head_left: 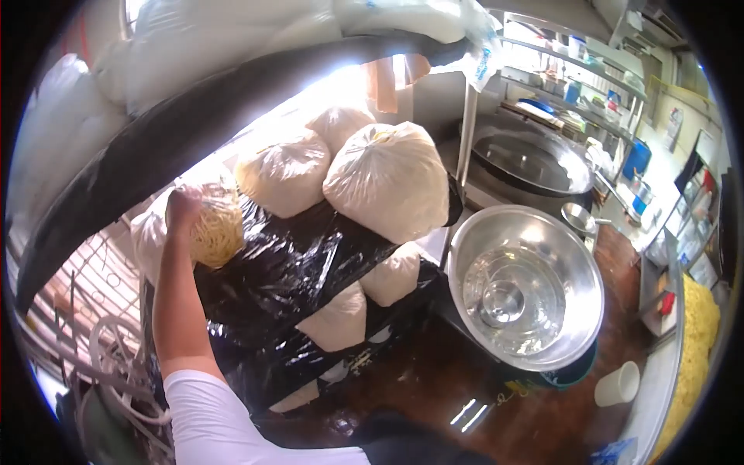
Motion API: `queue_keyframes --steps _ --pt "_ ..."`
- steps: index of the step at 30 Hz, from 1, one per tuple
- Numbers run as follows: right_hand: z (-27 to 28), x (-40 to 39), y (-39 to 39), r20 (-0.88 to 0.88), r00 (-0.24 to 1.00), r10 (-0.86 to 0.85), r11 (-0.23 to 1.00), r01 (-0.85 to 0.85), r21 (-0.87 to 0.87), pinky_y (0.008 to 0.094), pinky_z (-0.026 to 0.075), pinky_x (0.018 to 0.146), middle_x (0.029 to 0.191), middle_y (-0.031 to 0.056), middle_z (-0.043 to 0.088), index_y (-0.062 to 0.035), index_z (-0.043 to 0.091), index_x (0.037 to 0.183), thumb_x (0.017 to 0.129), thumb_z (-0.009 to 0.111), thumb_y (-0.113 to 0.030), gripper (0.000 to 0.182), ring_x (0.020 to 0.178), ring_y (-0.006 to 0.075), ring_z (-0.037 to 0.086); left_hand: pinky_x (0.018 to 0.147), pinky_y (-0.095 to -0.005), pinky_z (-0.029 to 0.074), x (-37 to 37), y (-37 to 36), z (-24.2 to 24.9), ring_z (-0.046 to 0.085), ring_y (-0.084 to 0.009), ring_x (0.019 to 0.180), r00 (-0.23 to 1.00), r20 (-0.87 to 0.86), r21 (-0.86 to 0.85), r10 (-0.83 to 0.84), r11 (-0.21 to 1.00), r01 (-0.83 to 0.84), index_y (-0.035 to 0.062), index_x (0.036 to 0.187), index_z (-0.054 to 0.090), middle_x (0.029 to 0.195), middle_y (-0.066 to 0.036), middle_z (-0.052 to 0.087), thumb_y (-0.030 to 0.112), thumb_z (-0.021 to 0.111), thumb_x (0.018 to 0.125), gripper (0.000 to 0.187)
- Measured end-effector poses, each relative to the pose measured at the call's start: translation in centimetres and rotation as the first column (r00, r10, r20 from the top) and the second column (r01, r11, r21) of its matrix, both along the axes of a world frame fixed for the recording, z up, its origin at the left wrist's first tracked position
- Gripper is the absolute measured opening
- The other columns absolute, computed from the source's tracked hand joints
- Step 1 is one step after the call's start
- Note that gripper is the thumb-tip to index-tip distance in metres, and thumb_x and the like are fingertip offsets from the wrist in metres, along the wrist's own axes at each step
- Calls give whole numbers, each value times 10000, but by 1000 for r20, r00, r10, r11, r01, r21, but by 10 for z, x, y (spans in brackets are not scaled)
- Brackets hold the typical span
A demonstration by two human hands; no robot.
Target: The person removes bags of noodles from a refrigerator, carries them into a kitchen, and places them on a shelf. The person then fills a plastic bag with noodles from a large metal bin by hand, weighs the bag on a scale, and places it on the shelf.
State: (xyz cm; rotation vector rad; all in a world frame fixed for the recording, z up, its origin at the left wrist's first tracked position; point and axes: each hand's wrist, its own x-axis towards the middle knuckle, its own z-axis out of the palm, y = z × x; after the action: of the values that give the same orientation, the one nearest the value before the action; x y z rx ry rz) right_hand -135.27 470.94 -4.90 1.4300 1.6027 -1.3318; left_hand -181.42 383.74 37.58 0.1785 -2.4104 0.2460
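From the lower left my arm, in a white sleeve, reaches up to a clear plastic bag of yellow noodles. My left hand is closed at the top of this bag, its fingers partly lost in glare. To the right, a tied plastic bag and a larger tied bag rest on black plastic sheeting. Another pale bag sits behind them. Lower down, more bags show between layers of the black plastic. My right hand is not in view.
A large steel basin with water and a small bowl stands right of the bags. Behind it are a wide wok and a metal shelf. A white container is at lower right. Large plastic bags hang overhead.
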Motion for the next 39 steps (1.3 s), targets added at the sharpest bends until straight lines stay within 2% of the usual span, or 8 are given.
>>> queue_keyframes --steps 3,8,10,12,20,26,30,39 --pt "-22 -2 31 -59 998 -32 999 33 12 349 495 498 772 88 617 -51 609 958 888 603 -246 208 603 232 607 635 -348 469 77 61 26 600 -200 686 926 -358 814 117 526 248 -25 792 669 743 -141 652 354 668 839 382" --pt "-18 -53 64 -183 983 -18 1000 21 13 358 490 484 753 100 602 -47 594 957 888 599 -233 199 595 245 599 620 -320 455 201 185 38 586 -175 679 868 -496 840 -6 248 482 -50 900 657 773 -108 650 393 704 814 454" --pt "-22 -68 67 -198 980 20 1000 -18 15 354 456 437 750 106 627 -71 551 1010 880 612 -280 254 565 225 597 634 -295 461 249 233 39 603 -157 708 997 -27 871 79 492 -15 -43 978 654 795 -98 657 360 717 815 439" --pt "-43 -69 67 -198 980 20 1000 -23 -15 348 464 456 751 102 632 -70 563 1022 880 614 -280 258 579 221 601 625 -307 448 276 292 13 549 -138 679 990 -111 838 90 543 45 20 851 656 761 -42 617 274 709 837 260" --pt "-50 -30 59 -56 958 282 958 -285 -45 360 473 489 811 107 681 -30 629 973 860 655 -235 235 609 214 635 638 -259 468 288 318 -170 573 -86 696 888 64 990 -455 -80 -112 7 852 686 782 7 644 170 648 842 167" --pt "-16 8 80 12 1000 1 1000 -1 8 360 502 527 879 124 675 -30 610 1051 894 623 -257 276 620 223 623 822 -454 483 218 241 -297 626 -413 950 959 229 668 -169 743 -28 35 1099 634 1033 -218 660 231 633 825 337" --pt "-7 22 81 -34 995 -89 990 92 108 334 553 559 943 132 687 -56 593 1119 902 609 -261 299 738 222 681 857 -449 487 167 220 -311 605 -367 1045 848 425 554 317 650 -521 57 1104 623 1108 -190 644 268 624 853 328" --pt "9 -4 6 16 1000 -24 999 23 49 326 497 493 824 99 668 -39 642 937 892 632 -281 247 625 186 626 1036 -382 369 108 55 -479 484 -344 1220 929 94 324 357 872 -368 -45 1280 478 1284 -266 530 270 500 936 467"
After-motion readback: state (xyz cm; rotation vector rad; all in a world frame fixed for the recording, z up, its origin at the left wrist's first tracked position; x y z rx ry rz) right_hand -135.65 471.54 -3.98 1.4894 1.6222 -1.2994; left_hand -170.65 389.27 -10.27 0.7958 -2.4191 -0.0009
